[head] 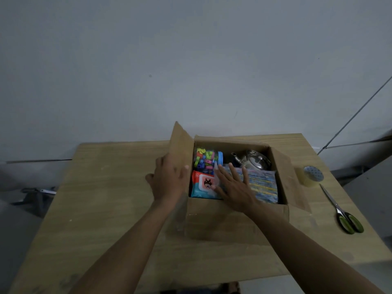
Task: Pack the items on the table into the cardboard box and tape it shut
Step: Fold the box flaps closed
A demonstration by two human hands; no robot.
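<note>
While left hand grips the left flap upright, clearing the cardboard box, right hand presses the striped packet flat, fingers spread. Tape roll and scissors wait right on bench, likely for sealing.

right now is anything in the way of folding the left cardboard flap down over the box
Yes: the right hand lies flat on the items inside the brown cardboard box, under the flap's path. The left hand holds that flap.

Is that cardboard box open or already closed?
Open. The box has its left flap standing up under the left hand, the right flap folded outward, and the kettle inside is visible.
</note>
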